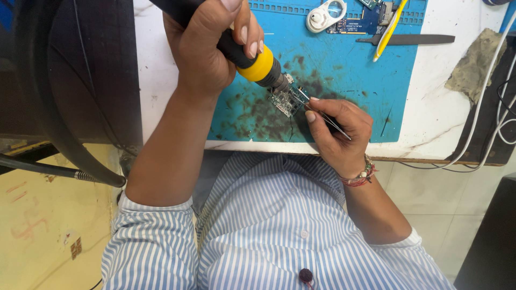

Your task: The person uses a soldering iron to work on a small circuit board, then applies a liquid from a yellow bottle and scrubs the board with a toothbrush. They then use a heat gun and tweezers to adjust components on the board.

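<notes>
Left hand [207,45] wrapped round the black grip of a hot-air tool [252,62] with a yellow collar; fingers clamped on the handle, thumb over the top. Metal nozzle angled down, its tip right at the small circuit board [287,99]; whether it touches cannot be told.

Right hand [338,126] holds thin metal tweezers [322,114], thumb and forefinger pinched together on the shanks. Tweezer tips reach the right side of the board. Beaded bracelet [361,176] on this wrist.

Board lies on a blue work mat [355,80], near the mat's front edge, on a patch of dark smudged stains. The mat sits on a white counter [441,115], its front edge close to the counter's front edge.

Far edge of the mat: a white round magnifier [325,15], just beside it a blue circuit board [360,24]. A yellow-handled tool [388,29] lies slanted across that board's right end. A dark flat tool [408,39] lies crosswise, reaching off the mat's right edge onto the counter.

Right side of the counter: a grubby cloth [473,64], white cables [486,96] running past it toward the front edge.

Left of the counter: a dark chair back [80,80]. Person wears a blue-and-white striped shirt [274,225], sleeves rolled up.
</notes>
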